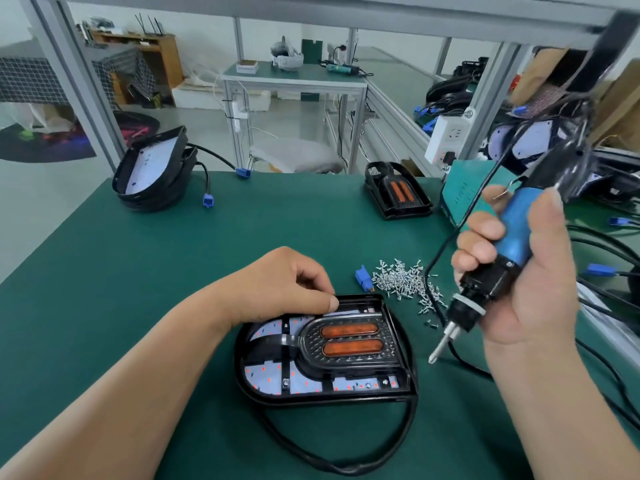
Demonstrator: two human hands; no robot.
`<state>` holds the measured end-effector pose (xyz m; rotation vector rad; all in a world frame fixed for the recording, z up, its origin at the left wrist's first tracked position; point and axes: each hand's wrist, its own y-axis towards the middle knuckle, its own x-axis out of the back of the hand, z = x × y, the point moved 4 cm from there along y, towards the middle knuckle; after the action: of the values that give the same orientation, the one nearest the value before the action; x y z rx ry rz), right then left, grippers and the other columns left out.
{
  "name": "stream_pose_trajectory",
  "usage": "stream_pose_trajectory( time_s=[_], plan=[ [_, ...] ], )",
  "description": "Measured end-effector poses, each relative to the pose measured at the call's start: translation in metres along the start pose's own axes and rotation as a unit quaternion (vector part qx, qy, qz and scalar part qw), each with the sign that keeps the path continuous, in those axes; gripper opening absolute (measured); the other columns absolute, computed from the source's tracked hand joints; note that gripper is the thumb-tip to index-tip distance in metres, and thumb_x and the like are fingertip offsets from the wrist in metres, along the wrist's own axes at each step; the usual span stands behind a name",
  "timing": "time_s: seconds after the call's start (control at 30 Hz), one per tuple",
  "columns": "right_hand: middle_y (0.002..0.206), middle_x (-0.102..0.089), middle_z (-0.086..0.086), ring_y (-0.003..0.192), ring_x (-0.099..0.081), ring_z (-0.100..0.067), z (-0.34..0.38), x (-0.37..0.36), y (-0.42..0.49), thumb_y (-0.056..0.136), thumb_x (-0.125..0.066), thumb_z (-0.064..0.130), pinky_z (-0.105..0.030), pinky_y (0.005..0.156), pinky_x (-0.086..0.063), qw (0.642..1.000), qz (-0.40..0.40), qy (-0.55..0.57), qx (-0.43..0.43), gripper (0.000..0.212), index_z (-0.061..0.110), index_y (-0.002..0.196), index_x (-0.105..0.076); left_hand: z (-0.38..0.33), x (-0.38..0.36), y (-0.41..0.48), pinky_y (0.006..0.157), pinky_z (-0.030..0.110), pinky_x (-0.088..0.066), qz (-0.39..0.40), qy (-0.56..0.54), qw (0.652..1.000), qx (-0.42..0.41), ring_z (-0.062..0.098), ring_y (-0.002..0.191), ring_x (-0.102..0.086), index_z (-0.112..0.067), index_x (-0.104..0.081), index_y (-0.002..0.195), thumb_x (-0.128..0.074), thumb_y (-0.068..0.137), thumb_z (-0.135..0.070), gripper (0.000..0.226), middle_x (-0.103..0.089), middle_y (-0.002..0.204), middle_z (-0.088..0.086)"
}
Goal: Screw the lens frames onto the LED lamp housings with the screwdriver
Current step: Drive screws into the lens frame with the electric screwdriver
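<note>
**On the green mat: lamp housing under the left hand, screwdriver gripped in the right**

Head view. At the near middle of the green bench mat (138, 271) lies the black D-shaped LED lamp housing (329, 398), flat, with its straight edge to the right. White boards dotted with red LEDs show inside it. Seated in the housing is the black lens frame with two orange oval lenses (349, 341), and small screw heads show in the housing around the frame.

The left hand (284, 285) rests at the housing's far rim. Its fingers are curled inward and the thumb tip meets the bent forefinger right on the rim. Whether they pinch anything small cannot be told.

The right hand (519, 282) is raised to the right of the housing, fingers and thumb wrapped firmly round the blue and black electric screwdriver (516, 223). The tool is tilted, with its metal bit pointing down and left. The tip is just beside the housing's right rim and apart from it. A black cord runs from the tool's upper end.

Beyond the housing's far right corner sits a loose pile of small silver screws (401, 280), with a blue plug connector (362, 277) touching its left edge. A thick black cable (346, 470) loops from the housing toward the near edge of the mat.

Well beyond the housing, to the far left, a stack of black housings (152, 174) leans with blue-tipped leads. To the far right, a second black lens frame (398, 192) lies on the mat.
</note>
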<state>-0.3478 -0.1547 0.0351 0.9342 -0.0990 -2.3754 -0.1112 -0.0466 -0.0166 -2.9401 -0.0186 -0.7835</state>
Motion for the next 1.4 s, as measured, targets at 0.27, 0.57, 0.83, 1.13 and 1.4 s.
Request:
stream_pose_trajectory(
  time_s=[0.27,0.57,0.83,1.13,1.4],
  plan=[
    [0.075,-0.052,0.003,0.052,-0.046,-0.012,0.044,0.05,0.014,0.106,-0.053,0.046,-0.022,0.049,-0.043,0.984,-0.121,-0.128,0.03,0.026,0.021,0.102,-0.059,0.003,0.006,0.0,0.062,0.014,-0.045,-0.023,-0.008,1.0,0.008,0.001,0.061,-0.058,-0.022,-0.081,0.081,-0.085,0.088,-0.024,0.008,-0.075,0.073,-0.006],
    [0.075,-0.073,0.003,0.057,-0.069,-0.025,0.067,0.066,0.011,0.09,-0.076,0.043,-0.038,0.055,-0.056,0.833,-0.188,-0.516,0.063,0.019,0.029,0.098,-0.066,0.003,0.005,0.001,0.061,0.012,-0.043,-0.021,-0.015,1.0,0.011,0.0,0.059,-0.055,-0.02,-0.08,0.08,-0.085,0.088,-0.024,0.011,-0.07,0.067,-0.008],
    [0.08,-0.06,-0.006,0.07,-0.059,-0.025,0.034,0.089,0.022,0.094,-0.06,0.039,-0.037,0.061,-0.041,0.628,-0.077,-0.765,-0.123,0.023,0.02,0.09,-0.048,0.004,0.004,0.0,0.065,0.02,-0.043,-0.006,-0.028,0.999,0.018,0.006,0.064,-0.053,-0.022,-0.08,0.081,-0.082,0.077,-0.045,0.024,-0.067,0.069,-0.007],
    [0.102,-0.053,0.005,0.094,-0.06,-0.022,0.017,0.099,0.026,0.087,-0.068,0.067,-0.041,0.082,-0.053,0.471,-0.021,-0.867,-0.16,0.063,0.029,0.134,-0.052,0.005,0.005,0.0,0.069,0.026,-0.046,-0.006,-0.022,0.999,0.025,0.007,0.067,-0.056,-0.025,-0.08,0.083,-0.08,0.072,-0.054,0.031,-0.071,0.075,-0.003],
    [0.128,-0.059,-0.005,0.122,-0.055,-0.027,0.024,0.093,0.024,0.091,-0.062,0.069,-0.042,0.087,-0.05,0.477,-0.053,-0.868,-0.126,0.068,0.022,0.14,-0.056,0.001,0.006,-0.001,0.063,0.016,-0.043,-0.001,-0.012,1.0,0.027,0.001,0.061,-0.053,-0.028,-0.08,0.083,-0.079,0.073,-0.056,0.03,-0.068,0.068,-0.012]
  ],
)
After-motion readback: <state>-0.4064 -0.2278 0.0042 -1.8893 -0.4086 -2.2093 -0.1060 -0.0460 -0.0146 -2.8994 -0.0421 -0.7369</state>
